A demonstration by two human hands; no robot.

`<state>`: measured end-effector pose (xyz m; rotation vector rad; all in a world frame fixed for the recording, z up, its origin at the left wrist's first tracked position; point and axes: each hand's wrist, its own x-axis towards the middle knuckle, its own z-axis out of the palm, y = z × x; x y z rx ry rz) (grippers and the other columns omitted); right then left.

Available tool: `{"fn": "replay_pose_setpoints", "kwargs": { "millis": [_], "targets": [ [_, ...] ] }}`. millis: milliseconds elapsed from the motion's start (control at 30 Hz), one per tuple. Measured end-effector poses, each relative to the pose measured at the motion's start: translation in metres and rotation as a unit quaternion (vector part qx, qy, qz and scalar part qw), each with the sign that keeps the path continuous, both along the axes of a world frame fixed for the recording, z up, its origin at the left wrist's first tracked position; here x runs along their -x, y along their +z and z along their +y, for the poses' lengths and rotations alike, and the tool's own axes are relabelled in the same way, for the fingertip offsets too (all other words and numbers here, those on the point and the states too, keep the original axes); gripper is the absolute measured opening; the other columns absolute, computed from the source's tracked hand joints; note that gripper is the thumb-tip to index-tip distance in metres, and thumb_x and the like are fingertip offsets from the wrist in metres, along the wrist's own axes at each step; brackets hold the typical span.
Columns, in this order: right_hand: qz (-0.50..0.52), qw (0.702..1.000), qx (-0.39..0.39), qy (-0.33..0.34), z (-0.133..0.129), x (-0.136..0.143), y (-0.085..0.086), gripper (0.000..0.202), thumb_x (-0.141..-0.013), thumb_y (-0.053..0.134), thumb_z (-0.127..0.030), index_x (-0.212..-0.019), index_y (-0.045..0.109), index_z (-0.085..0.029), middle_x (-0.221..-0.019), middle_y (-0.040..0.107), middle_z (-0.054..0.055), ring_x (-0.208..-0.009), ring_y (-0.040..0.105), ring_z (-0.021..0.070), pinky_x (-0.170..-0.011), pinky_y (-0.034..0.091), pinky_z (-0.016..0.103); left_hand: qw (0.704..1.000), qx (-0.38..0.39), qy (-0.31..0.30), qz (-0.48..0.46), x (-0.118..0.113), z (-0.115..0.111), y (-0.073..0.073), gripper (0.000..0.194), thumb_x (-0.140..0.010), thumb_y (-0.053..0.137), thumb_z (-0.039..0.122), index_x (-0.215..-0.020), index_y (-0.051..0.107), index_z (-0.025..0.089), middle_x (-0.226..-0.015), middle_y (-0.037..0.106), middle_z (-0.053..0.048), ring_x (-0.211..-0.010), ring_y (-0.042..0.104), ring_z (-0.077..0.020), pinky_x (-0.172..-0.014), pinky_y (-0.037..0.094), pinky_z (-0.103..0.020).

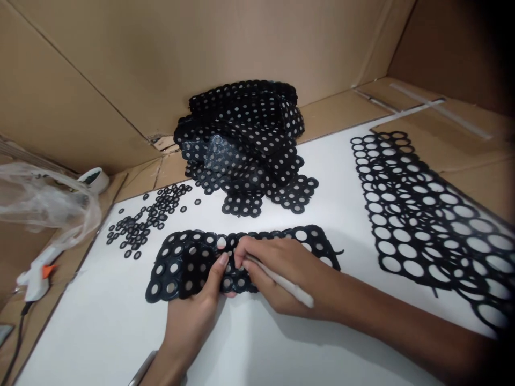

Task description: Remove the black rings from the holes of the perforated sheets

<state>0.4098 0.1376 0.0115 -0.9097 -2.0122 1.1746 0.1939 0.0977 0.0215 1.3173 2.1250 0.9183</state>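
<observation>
A black rubbery-looking sheet point(171, 268) with rows of round holes lies across the white board in front of me. My left hand point(201, 300) grips its near edge, thumb on top and fingers underneath. In my right hand point(277, 273) is a white pen-like tool point(295, 292), held like a pencil; its tip is hidden by my fingers over the sheet's middle. Larger openings show at the sheet's right part, and a thin black strand sticks out there. Many small loose black rings point(134, 230) are scattered on the board to the left.
Behind the sheet rises a heap of similar holed black sheets point(245, 139). A black lattice of larger rings point(410, 214) lies at right. On the left are a glue gun point(38, 279) with an orange trigger, a plastic bag point(52, 198) and a white cup point(96, 181). Cardboard walls point(225, 43) enclose the back.
</observation>
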Motion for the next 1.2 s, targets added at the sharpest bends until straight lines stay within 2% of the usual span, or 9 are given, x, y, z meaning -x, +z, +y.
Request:
{"fn": "replay_pose_setpoints", "kwargs": {
  "millis": [133, 267, 367, 467, 633, 767, 867, 967, 1200],
  "targets": [
    [0.118, 0.979, 0.159, -0.046, 0.004, -0.006, 0.009, 0.025, -0.115, 0.043, -0.03, -0.115, 0.068, -0.028, -0.067, 0.064, -0.006, -0.062, 0.061, 0.0166, -0.062, 0.041, 0.028, 0.999, -0.012, 0.009, -0.029, 0.005, 0.004, -0.005, 0.048, -0.083, 0.09, 0.054, -0.117, 0.081, 0.021, -0.12, 0.083, -0.014, -0.134, 0.07, -0.0427, -0.119, 0.056, -0.061],
    [0.165, 0.97, 0.079, -0.162, 0.013, -0.011, 0.021, 0.045, -0.119, 0.038, -0.055, -0.094, 0.059, -0.024, -0.08, 0.075, -0.001, -0.074, 0.066, 0.0179, -0.076, 0.047, 0.031, 0.997, -0.023, 0.007, -0.078, 0.002, 0.005, -0.007, 0.055, -0.084, 0.089, 0.06, -0.12, 0.079, 0.02, -0.121, 0.083, -0.015, -0.135, 0.07, -0.0426, -0.119, 0.056, -0.061],
    [0.112, 0.985, 0.05, -0.123, 0.021, -0.011, 0.025, 0.037, -0.103, 0.074, -0.044, -0.092, 0.044, -0.025, -0.113, 0.078, 0.003, -0.105, 0.069, 0.0234, -0.09, 0.048, 0.034, 0.991, -0.048, -0.008, -0.128, -0.006, 0.004, -0.006, 0.059, -0.086, 0.089, 0.06, -0.126, 0.075, 0.02, -0.137, 0.078, -0.017, -0.142, 0.066, -0.0404, -0.122, 0.054, -0.06],
    [0.062, 0.996, 0.043, -0.036, 0.029, -0.01, 0.018, 0.048, -0.086, 0.086, -0.027, -0.094, 0.039, -0.027, -0.108, 0.07, 0.0, -0.097, 0.063, 0.0221, -0.083, 0.045, 0.031, 0.985, -0.069, -0.016, -0.159, -0.006, 0.006, -0.005, 0.053, -0.084, 0.091, 0.056, -0.121, 0.075, 0.022, -0.142, 0.075, -0.016, -0.145, 0.063, -0.0377, -0.124, 0.052, -0.056],
    [0.066, 0.997, -0.01, -0.028, 0.032, -0.009, 0.005, 0.041, -0.093, 0.081, -0.034, -0.094, 0.041, -0.025, -0.095, 0.054, -0.003, -0.086, 0.049, 0.019, -0.077, 0.039, 0.029, 0.975, -0.059, -0.072, -0.201, 0.034, 0.007, -0.001, 0.063, -0.08, 0.089, 0.065, -0.117, 0.066, 0.019, -0.097, 0.076, -0.007, -0.077, 0.075, -0.0255, -0.064, 0.06, -0.036],
    [0.083, 0.996, -0.008, 0.003, 0.031, -0.007, 0.004, 0.039, -0.093, 0.079, -0.031, -0.094, 0.041, -0.025, -0.1, 0.055, -0.002, -0.089, 0.049, 0.0194, -0.081, 0.04, 0.03, 0.971, -0.222, 0.061, -0.062, 0.065, -0.012, 0.003, 0.059, -0.084, 0.089, 0.059, -0.117, 0.054, 0.025, -0.089, 0.061, 0.005, -0.069, 0.059, -0.0151, -0.063, 0.049, -0.028],
    [0.088, 0.996, -0.002, 0.013, 0.032, -0.006, 0.005, 0.038, -0.094, 0.078, -0.033, -0.093, 0.04, -0.025, -0.097, 0.052, -0.002, -0.087, 0.047, 0.0193, -0.08, 0.039, 0.03, 0.975, -0.175, -0.129, 0.045, 0.054, -0.023, 0.009, 0.031, -0.102, 0.071, 0.054, -0.103, 0.061, 0.025, -0.085, 0.061, 0.002, -0.076, 0.058, -0.0185, -0.071, 0.048, -0.032],
    [0.091, 0.996, 0.013, 0.019, 0.033, -0.007, 0.008, 0.032, -0.096, 0.071, -0.034, -0.093, 0.041, -0.025, -0.094, 0.05, -0.002, -0.086, 0.046, 0.019, -0.079, 0.04, 0.03, 0.94, -0.116, -0.308, 0.085, 0.029, -0.015, 0.017, 0.032, -0.114, 0.048, 0.046, -0.097, 0.065, 0.024, -0.096, 0.069, -0.003, -0.091, 0.064, -0.0228, -0.085, 0.048, -0.037],
    [0.101, 0.994, 0.038, 0.035, 0.038, -0.006, 0.003, 0.031, -0.092, 0.069, -0.033, -0.092, 0.039, -0.026, -0.084, 0.048, -0.005, -0.076, 0.046, 0.0176, -0.069, 0.04, 0.028, 0.911, -0.092, -0.348, 0.199, 0.01, 0.012, 0.021, 0.038, -0.115, 0.04, 0.049, -0.089, 0.054, 0.025, -0.087, 0.065, -0.002, -0.089, 0.064, -0.0264, -0.08, 0.045, -0.039]
  ]
}}
